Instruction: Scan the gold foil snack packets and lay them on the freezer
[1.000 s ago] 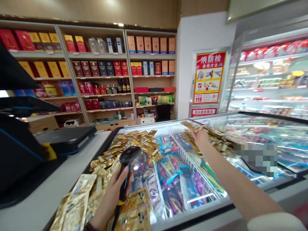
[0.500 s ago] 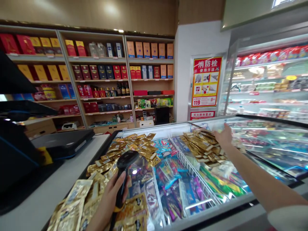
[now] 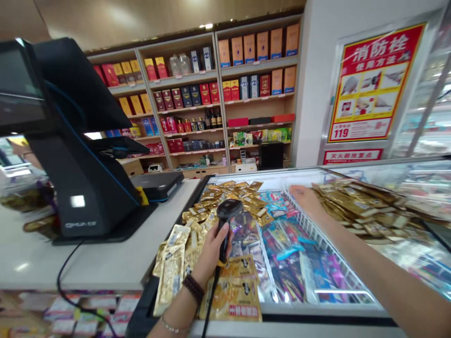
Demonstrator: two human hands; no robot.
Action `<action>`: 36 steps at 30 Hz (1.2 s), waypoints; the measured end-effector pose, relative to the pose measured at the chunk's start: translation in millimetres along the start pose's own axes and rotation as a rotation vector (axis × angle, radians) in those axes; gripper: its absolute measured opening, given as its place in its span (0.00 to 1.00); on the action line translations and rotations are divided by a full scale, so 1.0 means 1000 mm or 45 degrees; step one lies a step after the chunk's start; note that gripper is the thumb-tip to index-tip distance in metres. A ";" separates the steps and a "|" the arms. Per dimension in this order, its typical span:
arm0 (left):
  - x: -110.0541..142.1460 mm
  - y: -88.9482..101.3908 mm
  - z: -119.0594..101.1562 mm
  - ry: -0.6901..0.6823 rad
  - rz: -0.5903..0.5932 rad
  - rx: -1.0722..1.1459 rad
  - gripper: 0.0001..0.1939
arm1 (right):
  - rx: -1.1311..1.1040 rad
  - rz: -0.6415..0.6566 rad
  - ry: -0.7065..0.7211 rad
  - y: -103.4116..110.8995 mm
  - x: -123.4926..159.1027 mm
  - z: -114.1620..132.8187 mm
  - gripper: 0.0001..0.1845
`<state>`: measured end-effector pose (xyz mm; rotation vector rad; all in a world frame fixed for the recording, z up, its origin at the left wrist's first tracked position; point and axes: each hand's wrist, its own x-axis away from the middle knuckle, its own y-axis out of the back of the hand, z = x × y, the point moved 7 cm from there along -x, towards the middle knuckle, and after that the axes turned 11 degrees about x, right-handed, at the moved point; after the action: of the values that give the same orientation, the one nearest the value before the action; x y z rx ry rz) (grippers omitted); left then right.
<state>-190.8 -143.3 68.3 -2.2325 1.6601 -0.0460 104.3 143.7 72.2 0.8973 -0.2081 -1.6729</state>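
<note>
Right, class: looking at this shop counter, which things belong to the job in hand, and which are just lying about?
In use: left hand gripping a corded barcode scanner; right hand; gold sachets.

Just around: checkout terminal; chest freezer; shelved boxes; fire-hydrant poster.

Our view has swung left, bringing the black checkout terminal (image 3: 81,155) fully in, and our right hand (image 3: 306,202) now sits left of the gold sachet pile (image 3: 359,206).

White checkout counter (image 3: 105,263), black POS terminal (image 3: 81,188) on it, chest freezer (image 3: 317,311), gold foil sachets (image 3: 239,298) piled on it
</note>
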 end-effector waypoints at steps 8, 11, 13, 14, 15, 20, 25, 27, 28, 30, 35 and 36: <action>-0.001 0.000 0.002 0.004 0.045 0.060 0.38 | 0.184 0.352 0.244 -0.103 0.075 0.077 0.08; -0.002 -0.001 0.004 0.012 0.065 0.062 0.37 | 0.112 0.488 0.328 -0.104 0.087 0.080 0.02; -0.002 -0.004 0.005 0.016 0.106 0.056 0.37 | 0.012 0.506 0.364 -0.098 0.089 0.076 0.08; -0.002 -0.006 0.005 0.019 0.129 0.056 0.36 | -0.022 0.487 0.366 -0.095 0.088 0.073 0.09; -0.002 -0.007 0.005 0.024 0.153 0.056 0.36 | -0.037 0.455 0.352 -0.093 0.085 0.070 0.10; -0.003 -0.006 0.007 0.027 0.169 0.045 0.36 | 0.052 0.419 0.220 -0.098 0.069 0.058 0.24; -0.006 -0.003 0.010 0.019 0.181 0.038 0.36 | 0.306 0.549 0.180 -0.108 0.056 0.057 0.33; -0.006 -0.004 0.011 0.018 0.194 0.034 0.37 | 0.343 0.564 0.202 -0.107 0.053 0.056 0.29; -0.006 -0.004 0.011 0.015 0.199 0.031 0.37 | 0.346 0.558 0.226 -0.106 0.052 0.056 0.27; -0.006 -0.004 0.010 0.004 0.202 0.022 0.38 | 0.366 0.540 0.272 -0.104 0.051 0.055 0.26; -0.004 -0.004 0.007 -0.008 0.211 0.007 0.36 | 0.532 0.513 0.229 -0.105 0.052 0.054 0.26; -0.004 -0.004 0.006 -0.011 0.212 0.006 0.36 | 0.576 0.500 0.230 -0.107 0.054 0.056 0.25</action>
<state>-186.8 -136.9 64.6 -2.0800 1.8322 0.0011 -14.9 111.9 26.1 1.2464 -0.6149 -1.1886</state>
